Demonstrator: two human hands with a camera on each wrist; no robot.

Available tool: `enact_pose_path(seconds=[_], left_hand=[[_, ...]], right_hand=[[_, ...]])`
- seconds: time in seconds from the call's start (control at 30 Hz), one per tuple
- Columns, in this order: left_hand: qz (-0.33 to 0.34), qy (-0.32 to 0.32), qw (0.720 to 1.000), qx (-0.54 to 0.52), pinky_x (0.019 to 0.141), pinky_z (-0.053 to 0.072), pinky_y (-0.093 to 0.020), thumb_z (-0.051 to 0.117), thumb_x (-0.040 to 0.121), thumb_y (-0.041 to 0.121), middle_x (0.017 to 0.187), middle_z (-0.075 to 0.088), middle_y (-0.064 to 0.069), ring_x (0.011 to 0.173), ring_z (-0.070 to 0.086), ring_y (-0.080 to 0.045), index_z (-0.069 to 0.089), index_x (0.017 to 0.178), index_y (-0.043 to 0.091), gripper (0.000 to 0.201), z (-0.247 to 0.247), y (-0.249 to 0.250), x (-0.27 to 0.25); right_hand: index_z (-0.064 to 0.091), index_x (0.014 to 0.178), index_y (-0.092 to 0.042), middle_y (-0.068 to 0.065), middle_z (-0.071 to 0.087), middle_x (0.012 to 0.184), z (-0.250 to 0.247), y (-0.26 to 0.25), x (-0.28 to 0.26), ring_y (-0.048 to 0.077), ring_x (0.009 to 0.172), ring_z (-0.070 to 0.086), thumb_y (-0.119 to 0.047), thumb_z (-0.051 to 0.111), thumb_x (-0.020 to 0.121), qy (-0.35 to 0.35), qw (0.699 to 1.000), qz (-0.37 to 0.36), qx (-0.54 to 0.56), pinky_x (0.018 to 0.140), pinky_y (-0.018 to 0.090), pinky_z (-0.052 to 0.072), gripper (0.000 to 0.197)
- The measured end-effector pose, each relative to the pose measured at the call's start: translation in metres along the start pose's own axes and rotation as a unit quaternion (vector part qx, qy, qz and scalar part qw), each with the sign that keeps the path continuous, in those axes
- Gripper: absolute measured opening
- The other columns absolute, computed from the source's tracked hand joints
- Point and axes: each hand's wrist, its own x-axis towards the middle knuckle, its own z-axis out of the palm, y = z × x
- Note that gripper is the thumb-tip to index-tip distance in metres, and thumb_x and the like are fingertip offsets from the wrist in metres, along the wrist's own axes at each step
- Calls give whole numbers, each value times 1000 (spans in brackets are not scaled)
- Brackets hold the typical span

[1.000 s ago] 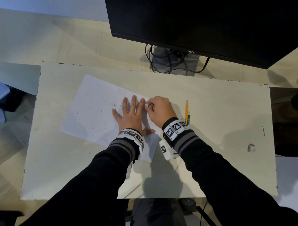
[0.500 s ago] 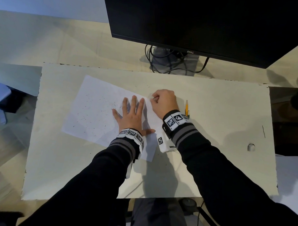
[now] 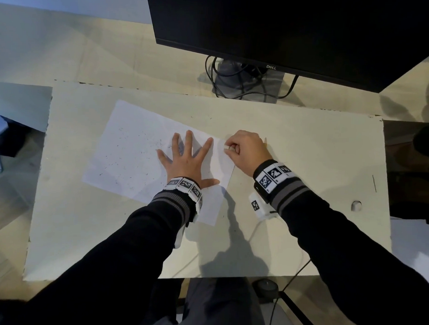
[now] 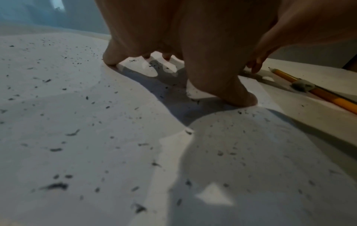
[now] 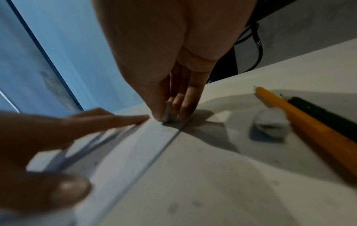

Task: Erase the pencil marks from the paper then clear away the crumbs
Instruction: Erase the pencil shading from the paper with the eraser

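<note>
A white sheet of paper (image 3: 136,157) lies on the pale desk board (image 3: 306,153), speckled with dark eraser crumbs (image 4: 56,185). My left hand (image 3: 188,159) lies flat on the sheet's right part with fingers spread, and its fingertips (image 4: 243,99) press the paper. At the sheet's right edge my right hand (image 3: 245,151) pinches a small white eraser (image 5: 168,113) between thumb and fingers, its tip down on the paper edge (image 5: 166,134). The eraser (image 3: 226,148) barely shows in the head view.
A yellow pencil (image 5: 309,122) and a dark pen (image 5: 324,116) lie just right of my right hand, with a second small eraser piece (image 5: 270,126) beside them. A black monitor (image 3: 286,31) with cables (image 3: 235,83) stands behind. A small round hole (image 3: 356,205) sits at the right.
My right hand moved with the eraser from beside my left fingertips up and then rightward to the sheet's right edge. The left hand stayed flat on the paper.
</note>
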Motion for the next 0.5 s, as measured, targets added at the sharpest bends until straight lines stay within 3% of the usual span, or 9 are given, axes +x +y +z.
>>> enact_pose_path(seconds=[0.2,0.37,0.5], left_hand=[[5,-2,1000,17,108,13,-76,46,71,89,161,-27,-7,147,-19,-41,-25,147,49,111,-3,3,-2],[1,1,1000,22,108,14,-76,45,69,90,161,-26,-6,147,-19,-41,-26,146,50,111,-2,2,-1],[0,-2,1000,24,108,14,-76,44,70,90,161,-26,-6,147,-18,-40,-26,146,50,111,-3,3,-1]], right_hand=[[73,103,-9,4,64,99,-14,13,-12,22,92,60,-17,66,91,-169,977,-90,-94,85,38,49,16],[72,105,-11,2,64,103,-13,0,13,20,93,59,-21,64,92,-90,991,-63,-79,86,34,49,19],[74,102,-11,-1,64,96,-12,11,-4,14,85,58,-18,68,89,-163,979,-102,-69,83,35,51,16]])
